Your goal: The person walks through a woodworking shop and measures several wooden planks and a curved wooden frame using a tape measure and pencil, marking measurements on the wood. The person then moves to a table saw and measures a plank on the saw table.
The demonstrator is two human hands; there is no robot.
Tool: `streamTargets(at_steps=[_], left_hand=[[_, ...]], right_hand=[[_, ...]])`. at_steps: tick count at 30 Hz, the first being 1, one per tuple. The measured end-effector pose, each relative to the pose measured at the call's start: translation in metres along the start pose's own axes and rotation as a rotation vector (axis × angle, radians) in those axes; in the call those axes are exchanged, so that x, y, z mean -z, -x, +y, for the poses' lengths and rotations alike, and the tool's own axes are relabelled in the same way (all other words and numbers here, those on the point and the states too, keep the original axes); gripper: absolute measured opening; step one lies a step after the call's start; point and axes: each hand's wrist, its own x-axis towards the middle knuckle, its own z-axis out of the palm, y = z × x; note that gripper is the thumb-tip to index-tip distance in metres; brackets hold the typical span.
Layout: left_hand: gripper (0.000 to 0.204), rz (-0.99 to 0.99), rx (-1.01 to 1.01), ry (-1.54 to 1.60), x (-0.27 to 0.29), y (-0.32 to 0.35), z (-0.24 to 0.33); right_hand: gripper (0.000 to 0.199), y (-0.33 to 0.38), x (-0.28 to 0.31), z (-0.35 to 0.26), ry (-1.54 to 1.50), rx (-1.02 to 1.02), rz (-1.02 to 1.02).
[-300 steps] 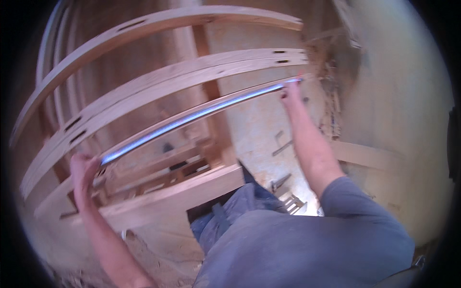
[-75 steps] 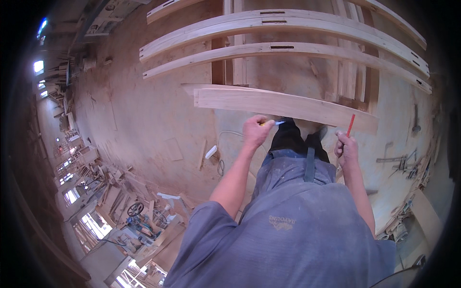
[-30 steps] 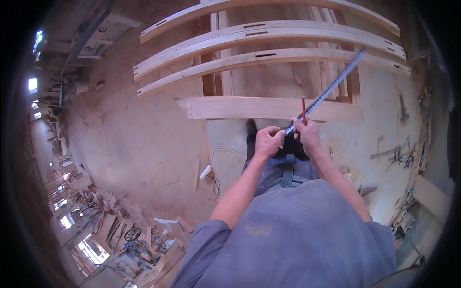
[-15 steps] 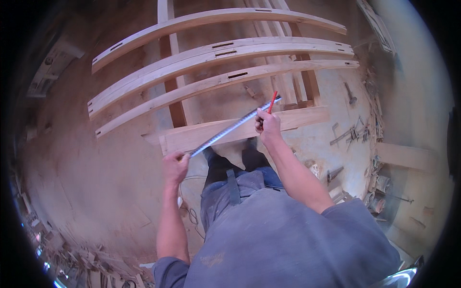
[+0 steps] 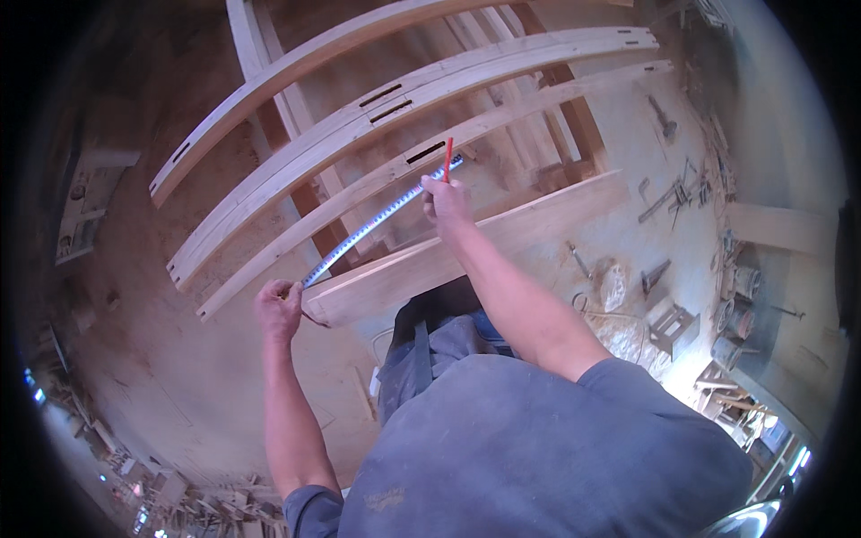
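Note:
A pale, marked tape measure blade [image 5: 368, 227] stretches slantwise between my two hands, above the wooden pieces. My left hand [image 5: 279, 309] is closed round its lower left end; something dark shows between the fingers, and a short dark strip hangs beside them. Near the blade's dark-tipped far end, my right hand [image 5: 447, 204] pinches it and also holds a thin red pencil [image 5: 449, 157] pointing up. Just beyond lies a long wooden rail [image 5: 359, 191] with a dark slot [image 5: 426, 152] cut in it. A wide plank [image 5: 475, 247] lies nearer me, below the blade.
Further slotted rails [image 5: 296, 166] lie across wooden beams [image 5: 583, 130] farther off. Clamps [image 5: 668, 199] and a hammer-like tool [image 5: 662, 117] rest on the floor at right. A small wooden box [image 5: 673, 327] stands lower right. Wood scraps [image 5: 179, 489] are heaped at lower left.
Both hands have moved left with the tape blade; my right hand has also risen toward the slotted rail. The view has shifted, so the rails sit farther left and more tilted.

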Motion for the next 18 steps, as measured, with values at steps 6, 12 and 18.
streamTargets(at_steps=[6, 12, 18], left_hand=[[0.024, -0.030, 0.006, -0.079, 0.000, -0.042, -0.016], [0.019, -0.064, -0.081, -0.031, -0.001, -0.075, -0.015], [0.015, -0.026, -0.183, -0.050, -0.007, -0.090, -0.007]], right_hand=[[0.024, -0.004, -0.035, 0.003, 0.074, 0.031, 0.058], [0.029, -0.038, -0.048, 0.029, 0.230, 0.149, 0.259], [0.039, -0.044, -0.055, 0.037, 0.401, 0.247, 0.437]])
